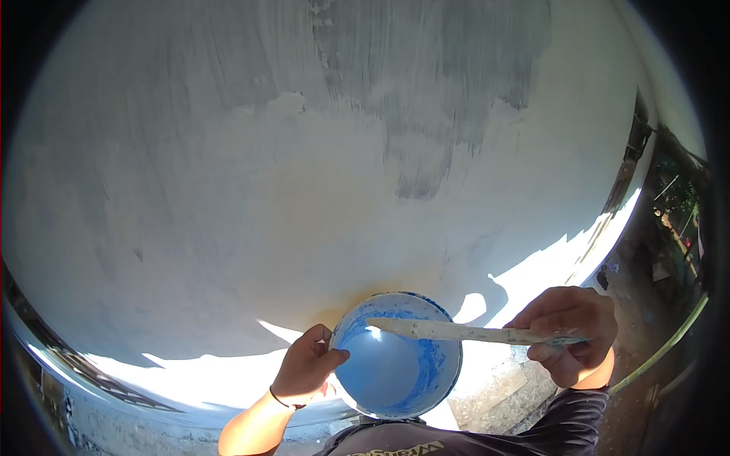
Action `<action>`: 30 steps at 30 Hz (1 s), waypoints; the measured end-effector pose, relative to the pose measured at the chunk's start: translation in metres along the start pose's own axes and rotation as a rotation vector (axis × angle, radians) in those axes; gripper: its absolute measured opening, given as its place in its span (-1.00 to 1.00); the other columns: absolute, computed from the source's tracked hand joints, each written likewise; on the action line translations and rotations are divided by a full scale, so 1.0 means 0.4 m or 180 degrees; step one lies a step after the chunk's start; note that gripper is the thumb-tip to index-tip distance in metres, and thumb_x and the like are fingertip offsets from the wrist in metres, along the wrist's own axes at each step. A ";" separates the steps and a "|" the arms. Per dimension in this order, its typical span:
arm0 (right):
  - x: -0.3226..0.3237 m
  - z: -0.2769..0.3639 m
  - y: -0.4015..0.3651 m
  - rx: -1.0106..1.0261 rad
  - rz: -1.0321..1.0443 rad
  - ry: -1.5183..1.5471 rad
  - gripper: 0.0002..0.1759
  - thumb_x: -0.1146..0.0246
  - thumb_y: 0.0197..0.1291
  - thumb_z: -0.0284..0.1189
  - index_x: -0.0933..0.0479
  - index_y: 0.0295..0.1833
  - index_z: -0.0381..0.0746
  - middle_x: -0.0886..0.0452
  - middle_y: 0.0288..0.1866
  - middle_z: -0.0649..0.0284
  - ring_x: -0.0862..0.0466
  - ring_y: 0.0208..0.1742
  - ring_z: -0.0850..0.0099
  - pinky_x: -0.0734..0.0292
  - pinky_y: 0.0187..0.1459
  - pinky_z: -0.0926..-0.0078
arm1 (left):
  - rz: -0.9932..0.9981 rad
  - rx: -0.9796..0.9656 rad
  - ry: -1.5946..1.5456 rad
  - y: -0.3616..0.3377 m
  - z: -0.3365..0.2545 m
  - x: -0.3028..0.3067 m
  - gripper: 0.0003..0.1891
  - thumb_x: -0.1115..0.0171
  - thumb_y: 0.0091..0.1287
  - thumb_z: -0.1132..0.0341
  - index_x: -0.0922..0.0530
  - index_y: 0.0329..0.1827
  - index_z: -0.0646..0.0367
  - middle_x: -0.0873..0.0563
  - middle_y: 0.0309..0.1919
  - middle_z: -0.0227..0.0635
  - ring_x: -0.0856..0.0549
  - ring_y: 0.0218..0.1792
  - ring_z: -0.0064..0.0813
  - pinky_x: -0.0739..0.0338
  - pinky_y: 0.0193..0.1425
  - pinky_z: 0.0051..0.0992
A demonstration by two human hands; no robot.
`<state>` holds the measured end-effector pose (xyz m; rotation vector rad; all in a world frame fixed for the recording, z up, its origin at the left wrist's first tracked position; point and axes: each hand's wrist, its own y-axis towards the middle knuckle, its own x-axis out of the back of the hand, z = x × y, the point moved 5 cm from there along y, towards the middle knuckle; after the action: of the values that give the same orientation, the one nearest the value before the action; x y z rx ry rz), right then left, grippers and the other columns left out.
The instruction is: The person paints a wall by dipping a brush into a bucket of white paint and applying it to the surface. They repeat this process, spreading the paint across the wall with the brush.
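Here in the head view, the left hand [310,365] is right on the paint bucket [445,384], partly closed and pinching its rim, thumb lapping over the inside and fingers round the outer side. A thin dark wristband [285,400] circles that wrist. The bucket sits in close against the dark shirt [395,437], its mouth facing up to the camera; blue smears ring the inner wall, and there's smooth, pale-blue paint [380,374] down inside.

Over on the other side, the right hand [570,330] is curled closed around one end of a long, paint-crusted tool [456,331]. That tool stretches left across the bucket's mouth, its tapered tip over the opening; whether it has bristles, this angle can't tell us.

Beyond the bucket, a broad wall [228,190] fills the view, pale below with streaky grey patches up top. Bright sunlight cuts jagged shapes along its lower part, and on the far right there's a long green stalk [669,343].
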<state>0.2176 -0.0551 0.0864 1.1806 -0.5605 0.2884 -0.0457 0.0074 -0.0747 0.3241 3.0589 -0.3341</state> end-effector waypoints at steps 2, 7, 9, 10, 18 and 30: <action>-0.045 -0.031 -0.016 -0.0126 0.0366 0.0255 -0.72 -0.40 -0.12 -0.57 -0.53 -0.23 -0.32 -0.64 -0.40 0.09 -0.69 -0.50 0.33 -0.58 -0.53 0.58 | 0.0014 -0.0048 0.0072 -0.003 0.008 0.001 -0.81 -0.16 0.17 0.48 -0.34 -0.25 0.33 -0.57 -0.65 -0.25 -0.46 -0.85 -0.60 -0.29 -0.84 -0.63; -0.210 -0.098 -0.038 -0.0781 0.1683 0.0655 -0.80 -0.27 0.08 -0.52 -0.43 -0.18 -0.23 -0.46 -0.43 0.20 -0.60 -0.48 0.25 -0.46 -0.51 0.32 | 0.0081 -0.0133 0.0160 -0.006 0.021 -0.010 -0.81 -0.15 0.15 0.52 -0.32 -0.24 0.31 -0.56 -0.68 -0.25 -0.49 -0.85 -0.59 -0.32 -0.84 -0.66; -0.262 -0.120 -0.054 -0.0966 0.1881 0.0737 -0.79 -0.25 0.11 -0.51 -0.41 -0.14 -0.22 -0.46 -0.40 0.19 -0.62 -0.44 0.22 -0.47 -0.48 0.29 | 0.0151 -0.0194 0.0161 -0.010 0.026 -0.012 -0.81 -0.14 0.14 0.53 -0.31 -0.27 0.29 -0.57 -0.66 -0.26 -0.49 -0.84 -0.62 -0.33 -0.84 -0.68; -0.287 -0.131 -0.069 -0.1050 0.2092 0.0731 -0.78 -0.23 0.13 -0.49 -0.39 -0.11 -0.22 -0.48 -0.34 0.18 -0.63 -0.39 0.18 -0.50 -0.44 0.27 | 0.0181 -0.0243 0.0137 -0.012 0.029 -0.014 -0.81 -0.14 0.14 0.54 -0.30 -0.27 0.29 -0.57 -0.65 -0.27 -0.49 -0.84 -0.63 -0.33 -0.84 -0.69; -0.339 -0.140 -0.135 -0.1201 0.2755 0.0792 -0.78 -0.20 0.15 -0.47 -0.37 -0.09 -0.23 -0.50 -0.25 0.15 -0.64 -0.27 0.10 -0.58 -0.28 0.22 | 0.0110 -0.0207 -0.0056 -0.020 0.038 -0.034 -0.80 -0.13 0.09 0.57 -0.28 -0.31 0.29 -0.56 -0.59 -0.29 -0.48 -0.82 -0.65 -0.32 -0.82 -0.73; -0.188 -0.218 -0.182 -0.2681 -0.0049 0.1031 -0.83 -0.24 0.16 -0.49 -0.42 -0.23 -0.36 -0.61 -0.47 0.09 -0.69 -0.44 0.40 -0.59 -0.44 0.58 | 0.0393 -0.0353 0.0078 0.015 0.112 -0.059 -0.83 -0.13 0.21 0.49 -0.32 -0.26 0.34 -0.54 -0.62 -0.31 -0.50 -0.82 -0.65 -0.34 -0.83 -0.72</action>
<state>0.2139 0.0049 -0.0359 0.3115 -0.3261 0.1906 -0.0203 -0.0015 -0.1182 0.5117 3.0471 -0.1550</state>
